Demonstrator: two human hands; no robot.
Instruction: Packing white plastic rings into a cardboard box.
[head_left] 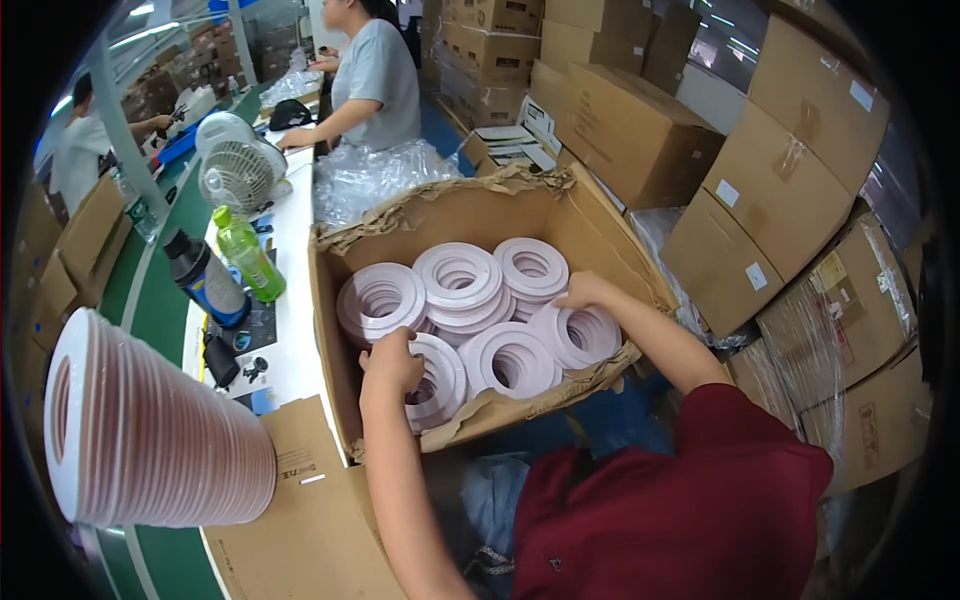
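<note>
Box (400,235) of brown cardboard, rim torn and ragged. Inside: smooth, flat, pale pink rings (468,318), round-holed, in six uneven stacks. Left hand (393,364), fingers curled, touches the near-left stack (454,375); right hand (584,290), partly curled, touches the near-right stack (552,335); whether either grips a ring cannot be told.

The site appears to be a factory packing floor: stacked cartons (640,135), a long green belt (160,312), workers (380,85) alongside.
</note>
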